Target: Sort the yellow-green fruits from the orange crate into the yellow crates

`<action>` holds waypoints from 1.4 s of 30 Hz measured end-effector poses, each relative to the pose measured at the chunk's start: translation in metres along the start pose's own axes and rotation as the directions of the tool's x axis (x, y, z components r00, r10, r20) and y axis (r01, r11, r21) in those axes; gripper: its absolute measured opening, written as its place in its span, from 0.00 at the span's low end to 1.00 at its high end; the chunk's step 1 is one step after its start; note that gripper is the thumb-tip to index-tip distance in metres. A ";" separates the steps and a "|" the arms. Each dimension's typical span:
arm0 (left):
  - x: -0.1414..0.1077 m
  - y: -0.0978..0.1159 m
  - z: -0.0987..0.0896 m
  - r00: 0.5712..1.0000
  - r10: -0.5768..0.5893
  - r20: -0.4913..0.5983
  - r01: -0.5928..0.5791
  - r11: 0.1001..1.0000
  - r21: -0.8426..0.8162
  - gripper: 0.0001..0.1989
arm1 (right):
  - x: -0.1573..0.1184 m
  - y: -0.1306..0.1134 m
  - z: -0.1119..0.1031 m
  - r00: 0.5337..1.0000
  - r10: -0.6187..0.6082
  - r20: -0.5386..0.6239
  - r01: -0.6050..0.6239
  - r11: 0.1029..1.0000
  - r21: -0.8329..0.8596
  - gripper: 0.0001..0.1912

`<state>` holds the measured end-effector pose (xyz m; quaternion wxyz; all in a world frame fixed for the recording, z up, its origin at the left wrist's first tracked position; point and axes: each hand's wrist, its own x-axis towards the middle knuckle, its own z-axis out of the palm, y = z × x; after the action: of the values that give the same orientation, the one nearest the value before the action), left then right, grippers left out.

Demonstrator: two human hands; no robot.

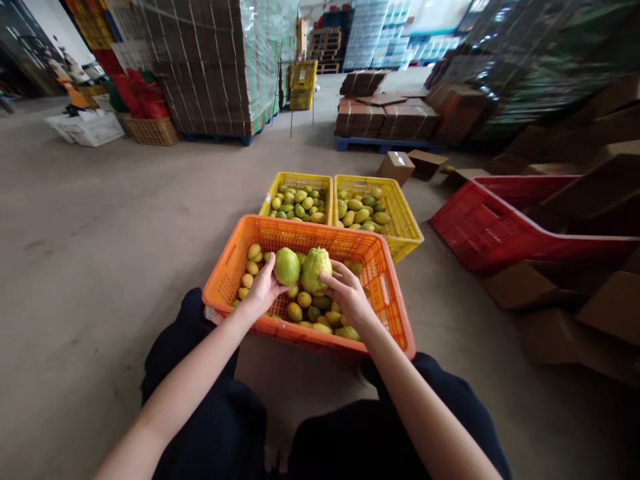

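Note:
My left hand is closed round a smooth green fruit. Beside it, my right hand grips a bumpy yellow-green fruit by its right side. Both fruits are held up over an orange crate, close to each other. In that crate lie several smaller yellow and green fruits, partly hidden by my hands. Two yellow crates stand just behind: the left one and the right one each hold several yellow-green fruits.
A large red crate with cardboard in it stands at the right, with open cardboard boxes below. Flattened cartons sit on a blue pallet farther back. A tall wrapped stack stands at the back left.

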<state>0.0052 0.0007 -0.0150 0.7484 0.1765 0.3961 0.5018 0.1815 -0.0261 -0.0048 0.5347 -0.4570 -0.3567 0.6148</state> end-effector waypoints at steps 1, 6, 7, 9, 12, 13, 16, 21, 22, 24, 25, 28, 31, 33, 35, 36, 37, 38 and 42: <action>0.000 0.000 0.001 1.000 -0.011 0.007 0.011 1.000 0.007 0.18 | 0.000 0.002 0.001 1.000 0.009 0.000 -0.009 1.000 0.008 0.22; -0.002 -0.004 0.001 0.999 0.011 0.048 -0.015 0.997 0.080 0.13 | 0.001 0.011 0.002 0.999 -0.003 -0.036 -0.001 0.993 -0.114 0.23; -0.002 -0.005 0.001 0.999 0.010 0.053 -0.015 0.996 0.092 0.12 | 0.002 0.012 0.002 0.999 -0.003 -0.043 -0.003 0.991 -0.136 0.23; -0.003 -0.007 0.001 0.998 -0.002 0.062 -0.004 0.995 0.099 0.11 | 0.003 0.015 0.002 0.999 0.009 -0.049 -0.016 0.989 -0.144 0.23; -0.004 -0.008 0.001 0.998 -0.024 0.064 0.018 0.996 0.088 0.13 | 0.005 0.019 0.003 0.998 0.029 -0.050 -0.034 0.994 -0.103 0.24; -0.004 -0.008 0.002 0.998 -0.029 0.061 0.024 0.996 0.087 0.14 | 0.006 0.020 0.003 0.998 0.031 -0.053 -0.035 0.995 -0.094 0.24; -0.005 -0.008 0.002 0.998 -0.039 0.057 0.034 0.996 0.087 0.15 | 0.007 0.022 0.004 0.997 0.021 -0.073 -0.028 0.994 -0.101 0.24; -0.006 -0.008 0.001 0.996 -0.036 0.080 0.030 0.997 0.076 0.12 | 0.006 0.020 0.005 0.994 0.097 -0.059 -0.098 0.995 -0.025 0.20; -0.006 -0.007 0.000 0.994 -0.045 0.095 0.039 0.997 0.066 0.12 | 0.006 0.019 0.006 0.992 0.115 -0.054 -0.115 0.993 0.006 0.21; -0.007 -0.006 0.000 0.989 -0.082 0.123 0.079 0.996 0.028 0.13 | 0.005 0.015 0.006 0.990 0.133 -0.044 -0.129 0.989 0.072 0.21; -0.007 -0.004 0.000 0.985 -0.107 0.135 0.108 0.994 0.001 0.13 | 0.005 0.013 0.006 0.989 0.141 -0.039 -0.136 0.985 0.105 0.21; -0.010 0.002 0.001 0.967 -0.170 0.190 0.191 0.977 -0.098 0.14 | 0.004 0.004 0.005 0.982 0.189 -0.029 -0.179 0.962 0.205 0.15; -0.015 0.008 0.004 0.950 -0.175 0.259 0.223 0.960 -0.167 0.16 | 0.001 -0.003 0.006 0.974 0.228 0.000 -0.219 0.937 0.272 0.13; -0.017 0.010 0.006 0.948 -0.170 0.270 0.222 0.959 -0.177 0.18 | -0.002 -0.006 0.006 0.973 0.230 0.033 -0.230 0.930 0.287 0.13; -0.019 0.010 0.007 0.947 -0.169 0.272 0.222 0.959 -0.178 0.19 | -0.003 -0.005 0.007 0.973 0.221 0.063 -0.230 0.929 0.289 0.14; -0.019 0.010 0.008 0.945 -0.174 0.276 0.228 0.957 -0.179 0.20 | -0.004 -0.004 0.006 0.974 0.213 0.078 -0.227 0.930 0.289 0.14; -0.019 0.009 0.008 0.941 -0.183 0.285 0.241 0.953 -0.183 0.20 | -0.003 -0.002 0.006 0.975 0.203 0.094 -0.222 0.929 0.295 0.14; -0.018 0.009 0.007 0.935 -0.195 0.295 0.257 0.948 -0.188 0.21 | -0.002 0.000 0.005 0.975 0.191 0.109 -0.216 0.927 0.308 0.15; -0.015 0.007 0.005 0.922 -0.219 0.318 0.302 0.922 -0.242 0.22 | 0.002 0.009 0.000 0.976 0.155 0.153 -0.202 0.906 0.371 0.20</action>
<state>0.0023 -0.0093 -0.0011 0.8757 0.0821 0.2273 0.4180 0.1785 -0.0258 -0.0135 0.5329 -0.3363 -0.2174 0.7454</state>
